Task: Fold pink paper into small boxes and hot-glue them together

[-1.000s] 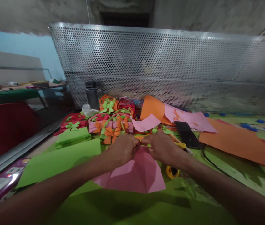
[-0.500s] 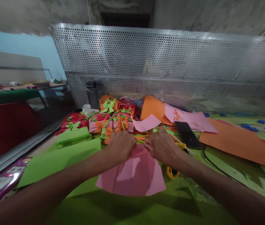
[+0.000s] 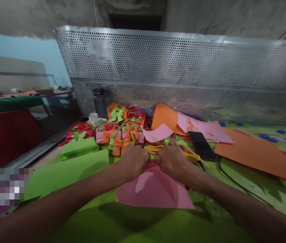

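Note:
A pink sheet of paper (image 3: 155,192) is held over the green table surface, its lower edge toward me. My left hand (image 3: 134,160) is closed on the sheet's far edge. Close beside it, my right hand (image 3: 172,158) pinches the same edge, with its thumb side up. The fingertips are mostly hidden behind the fists. Just beyond the hands sit several small paper bags with bows, among them a pink bag (image 3: 104,135) with orange bows. Yellow-handled scissors (image 3: 192,157) lie partly behind my right hand.
A black phone (image 3: 202,145) lies to the right, near a large orange sheet (image 3: 256,155). Green paper (image 3: 69,172) and a folded green piece (image 3: 79,147) are on the left. A dark bottle (image 3: 99,103) stands before a perforated metal panel (image 3: 143,64).
Both hands have come closer together along the paper's edge. The pink sheet has shifted to the right, and its lower part now covers more of the scissors.

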`<state>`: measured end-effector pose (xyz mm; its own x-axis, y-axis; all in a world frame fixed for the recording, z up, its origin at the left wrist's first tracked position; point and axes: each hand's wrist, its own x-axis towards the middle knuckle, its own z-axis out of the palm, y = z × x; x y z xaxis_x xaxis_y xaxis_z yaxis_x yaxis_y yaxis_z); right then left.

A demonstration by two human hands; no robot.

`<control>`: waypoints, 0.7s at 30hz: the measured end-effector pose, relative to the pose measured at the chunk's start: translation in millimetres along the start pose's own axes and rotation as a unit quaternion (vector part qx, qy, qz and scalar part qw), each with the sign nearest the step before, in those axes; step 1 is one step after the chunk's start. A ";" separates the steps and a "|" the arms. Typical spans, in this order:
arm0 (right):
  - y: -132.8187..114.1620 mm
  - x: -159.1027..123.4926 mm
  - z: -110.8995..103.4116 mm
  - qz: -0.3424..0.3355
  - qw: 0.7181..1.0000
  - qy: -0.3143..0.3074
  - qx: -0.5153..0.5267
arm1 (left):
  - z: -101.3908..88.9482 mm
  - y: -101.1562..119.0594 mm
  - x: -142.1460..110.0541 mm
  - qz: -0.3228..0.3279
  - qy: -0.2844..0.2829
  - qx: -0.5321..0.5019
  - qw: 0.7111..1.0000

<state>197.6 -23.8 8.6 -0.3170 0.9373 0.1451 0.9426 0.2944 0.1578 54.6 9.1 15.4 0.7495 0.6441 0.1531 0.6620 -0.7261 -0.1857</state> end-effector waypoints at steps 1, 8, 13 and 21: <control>0.3 -0.4 0.3 0.000 1.000 0.002 -0.003 | -0.4 -0.2 0.1 -0.002 -0.001 0.000 1.000; -6.7 -11.1 -7.6 -0.005 0.999 0.036 -0.020 | -5.2 10.1 -1.9 0.035 0.008 -0.004 0.999; -8.5 -10.1 2.3 -0.015 0.994 0.099 -0.034 | -5.1 8.7 -1.5 0.005 0.013 -0.010 1.000; -2.2 -12.6 7.0 -0.013 0.983 0.175 -0.056 | -4.9 6.4 -2.4 0.000 0.013 0.000 1.000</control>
<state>200.3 -35.0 -0.4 -0.3758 0.8021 0.4642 0.9225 0.2763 0.2694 57.1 1.7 18.7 0.7494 0.6378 0.1779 0.6621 -0.7260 -0.1861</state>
